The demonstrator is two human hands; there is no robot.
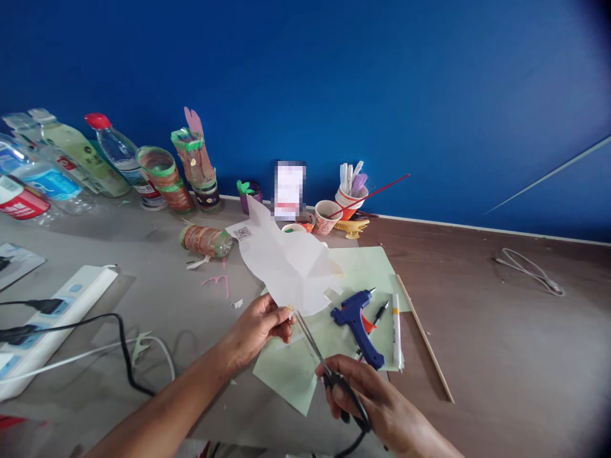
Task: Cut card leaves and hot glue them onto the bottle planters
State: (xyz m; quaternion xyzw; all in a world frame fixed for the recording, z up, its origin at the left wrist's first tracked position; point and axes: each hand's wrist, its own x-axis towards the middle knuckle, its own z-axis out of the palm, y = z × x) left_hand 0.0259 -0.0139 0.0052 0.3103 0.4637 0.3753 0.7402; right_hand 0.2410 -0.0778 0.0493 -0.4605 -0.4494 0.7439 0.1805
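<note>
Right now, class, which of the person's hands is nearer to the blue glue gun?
Right. The right hand, holding scissors, sits just below the glue gun; the left hand, gripping the white paper, lies farther left.

A QR code marks the paper (pixel 286 261) (seemingly unreadable).

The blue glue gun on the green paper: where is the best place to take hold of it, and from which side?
Take the glue gun by its handle, the thick lower end pointing toward the person, coming from above. It lies flat, nozzle pointing away, with pens close on its right.
</note>
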